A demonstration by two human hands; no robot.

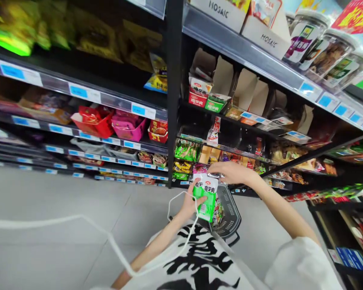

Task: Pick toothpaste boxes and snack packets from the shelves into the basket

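My left hand (188,204) is closed around two green and white snack packets (208,197), its thumb across their front. The packets overlap, tops upward, in front of my body. Just above their top edge, my right hand (226,172) has its fingers bent inward over a small dark, shiny thing that I cannot make out. Below and behind the packets is a dark grey shopping basket (230,213) with several colourful packets (218,211) inside, partly hidden by what I hold.
A white cable (109,235) loops across the view past my left forearm. Snack shelves (109,104) run along the left and ahead. Open cartons (199,90) and small green boxes (215,102) stand on the right-hand shelf, below clear jars (305,34). Grey floor (63,201) lies beneath.
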